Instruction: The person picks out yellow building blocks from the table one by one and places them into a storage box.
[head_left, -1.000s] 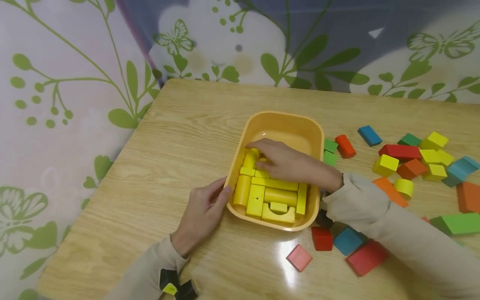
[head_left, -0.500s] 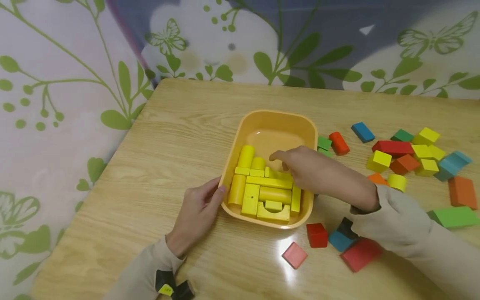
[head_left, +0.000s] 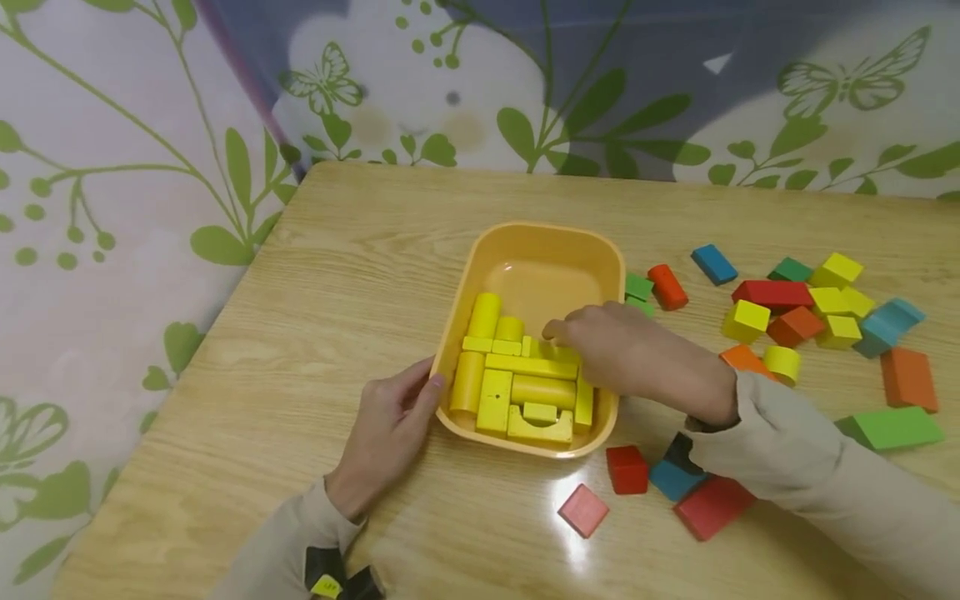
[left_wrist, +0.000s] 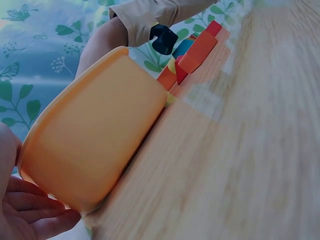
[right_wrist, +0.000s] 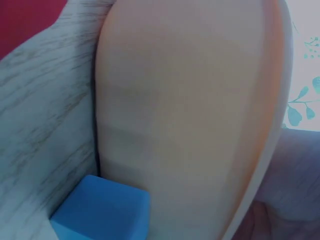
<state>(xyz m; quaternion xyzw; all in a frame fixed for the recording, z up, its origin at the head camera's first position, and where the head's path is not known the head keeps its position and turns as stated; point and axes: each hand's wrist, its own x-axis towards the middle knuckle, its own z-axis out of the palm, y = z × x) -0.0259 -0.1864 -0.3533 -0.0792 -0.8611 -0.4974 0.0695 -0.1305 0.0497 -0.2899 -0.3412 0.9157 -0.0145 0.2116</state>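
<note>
An orange plastic tub (head_left: 555,250) stands on the wooden table, its near part packed with yellow wooden blocks (head_left: 532,367): cylinders, flat bars and an arch piece. My left hand (head_left: 393,429) holds the tub's left wall, thumb at the rim; in the left wrist view its other fingers (left_wrist: 35,215) lie along the outside. My right hand (head_left: 626,346) reaches over the right rim, its index finger bent down close over a yellow block (head_left: 551,348). The other fingertips are hidden, and I cannot tell whether they grip that block.
Red, blue, green, orange and yellow blocks lie scattered to the tub's right, including a red cylinder (head_left: 667,286) and a green wedge (head_left: 892,427). A pink block (head_left: 583,510) and a red block (head_left: 627,469) lie in front. A patterned wall (head_left: 450,75) borders the table's back.
My right hand has drawn back from the tub's far-left blocks toward its right side, then its index finger has bent lower. My left hand stays at the tub. The whole view has shifted slightly.
</note>
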